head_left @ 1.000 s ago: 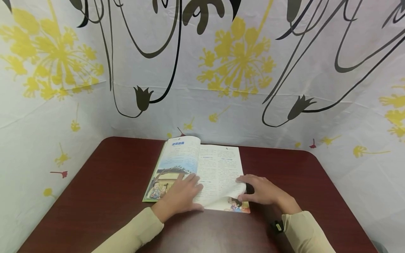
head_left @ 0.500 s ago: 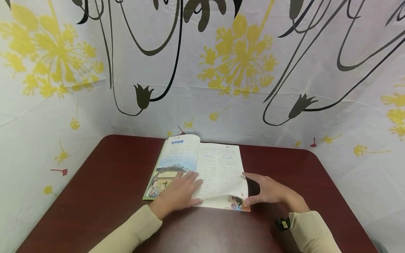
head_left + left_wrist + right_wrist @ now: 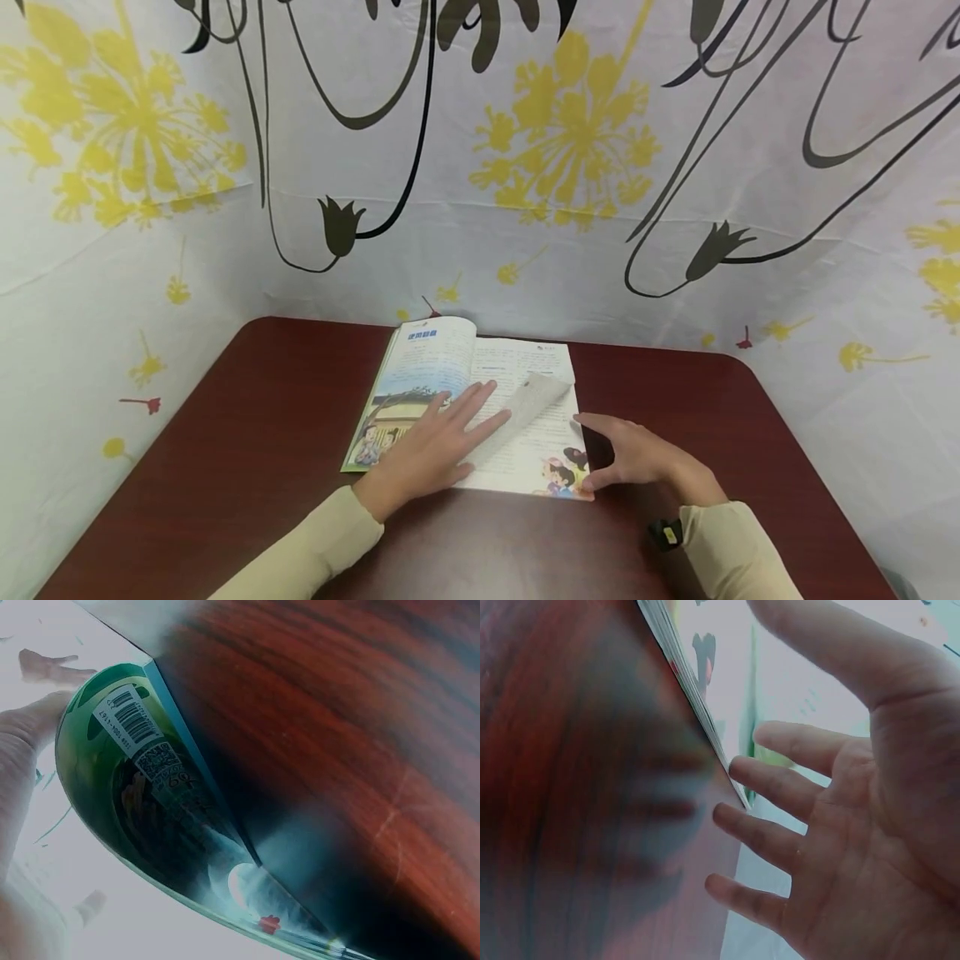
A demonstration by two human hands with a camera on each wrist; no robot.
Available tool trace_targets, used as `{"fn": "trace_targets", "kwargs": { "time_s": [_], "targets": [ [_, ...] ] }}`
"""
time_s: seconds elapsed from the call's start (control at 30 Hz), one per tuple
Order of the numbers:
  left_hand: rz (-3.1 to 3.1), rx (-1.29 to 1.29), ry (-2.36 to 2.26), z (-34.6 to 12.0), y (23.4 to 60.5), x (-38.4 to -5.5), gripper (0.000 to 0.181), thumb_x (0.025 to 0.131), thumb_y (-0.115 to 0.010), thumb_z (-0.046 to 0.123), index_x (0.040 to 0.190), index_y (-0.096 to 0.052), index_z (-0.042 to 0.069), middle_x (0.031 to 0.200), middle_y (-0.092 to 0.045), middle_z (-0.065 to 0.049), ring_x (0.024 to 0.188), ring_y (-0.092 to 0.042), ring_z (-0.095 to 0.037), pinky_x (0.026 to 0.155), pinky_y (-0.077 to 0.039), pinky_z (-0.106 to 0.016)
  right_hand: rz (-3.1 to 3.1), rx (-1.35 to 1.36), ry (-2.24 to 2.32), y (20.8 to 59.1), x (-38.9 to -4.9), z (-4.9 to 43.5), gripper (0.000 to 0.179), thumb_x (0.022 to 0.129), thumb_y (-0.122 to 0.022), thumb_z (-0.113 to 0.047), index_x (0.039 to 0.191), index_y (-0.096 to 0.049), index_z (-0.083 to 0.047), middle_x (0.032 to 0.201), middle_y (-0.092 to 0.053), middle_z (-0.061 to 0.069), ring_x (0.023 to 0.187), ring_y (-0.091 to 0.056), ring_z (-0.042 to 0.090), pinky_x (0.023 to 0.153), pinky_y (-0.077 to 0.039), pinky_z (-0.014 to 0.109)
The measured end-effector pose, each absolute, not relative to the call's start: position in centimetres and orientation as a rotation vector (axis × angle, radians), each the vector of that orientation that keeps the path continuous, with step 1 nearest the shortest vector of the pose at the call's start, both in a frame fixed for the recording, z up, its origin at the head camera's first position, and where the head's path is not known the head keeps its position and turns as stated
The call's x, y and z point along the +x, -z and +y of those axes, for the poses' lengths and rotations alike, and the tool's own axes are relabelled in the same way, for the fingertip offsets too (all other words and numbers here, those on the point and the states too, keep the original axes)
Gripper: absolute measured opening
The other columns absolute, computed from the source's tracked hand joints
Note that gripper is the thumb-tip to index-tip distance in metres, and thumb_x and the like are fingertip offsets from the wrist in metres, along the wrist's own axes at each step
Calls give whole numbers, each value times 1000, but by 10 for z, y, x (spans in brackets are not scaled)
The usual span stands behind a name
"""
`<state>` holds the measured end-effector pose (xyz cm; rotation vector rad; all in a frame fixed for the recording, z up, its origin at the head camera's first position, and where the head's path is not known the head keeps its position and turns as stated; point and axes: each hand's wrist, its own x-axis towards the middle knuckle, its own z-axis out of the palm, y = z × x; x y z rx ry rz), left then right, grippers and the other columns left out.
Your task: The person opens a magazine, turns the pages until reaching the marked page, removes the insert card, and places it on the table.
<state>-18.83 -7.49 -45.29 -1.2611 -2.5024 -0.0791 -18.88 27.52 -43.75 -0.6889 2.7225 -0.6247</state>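
An open magazine (image 3: pixel 423 367) with printed text and cartoon pictures lies on the table. One of its right-hand pages (image 3: pixel 534 398) is partly lifted and folded over toward the left. Across the lower middle of the spread lies my left hand (image 3: pixel 431 450), fingers spread, fingertips near that lifted page. In the left wrist view a glossy green cover with a barcode (image 3: pixel 129 721) bows up from the table beside the hand. My right hand (image 3: pixel 641 454) is at the magazine's lower right edge, thumb and fingers apart. The right wrist view shows these fingers extended beside the stacked page edges (image 3: pixel 694 701).
The dark red wooden table (image 3: pixel 300 392) spreads out on both sides of the magazine. White fabric (image 3: pixel 450 167) with yellow and dark flower prints hangs behind and at the sides. A black band (image 3: pixel 663 535) is at the right wrist.
The right page has lifted from lying nearly flat and folded leftward. My left fingers have spread and reached up and right; my right hand first drew back from the page, then stayed near its edge.
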Motion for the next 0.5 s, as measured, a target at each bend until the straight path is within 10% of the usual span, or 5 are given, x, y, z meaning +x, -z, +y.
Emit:
{"fn": "trace_targets", "kwargs": {
  "time_s": [0.2, 0.5],
  "targets": [
    [-2413, -1322, -58, -72, 453, -189, 77, 86, -66, 21, 156, -34, 25, 167, -8, -2, 153, 0, -23, 119, -10, -54, 2702, -758, 568, 440, -187, 268, 98, 67, -88, -50, 145, -49, -7, 150, -44, 20, 137, -40, 43, 100, -35, 68],
    [-2339, -1327, -108, -70, 450, -186, 57, 83, -60, 17, 140, -57, 20, 158, -37, -6, 151, -20, -25, 121, -7, -50, 2692, -743, 510, 440, -185, 262, 83, 64, -92, -36, 136, -60, -9, 149, -46, 21, 139, -37, 45, 101, -26, 73]
  ]
}}
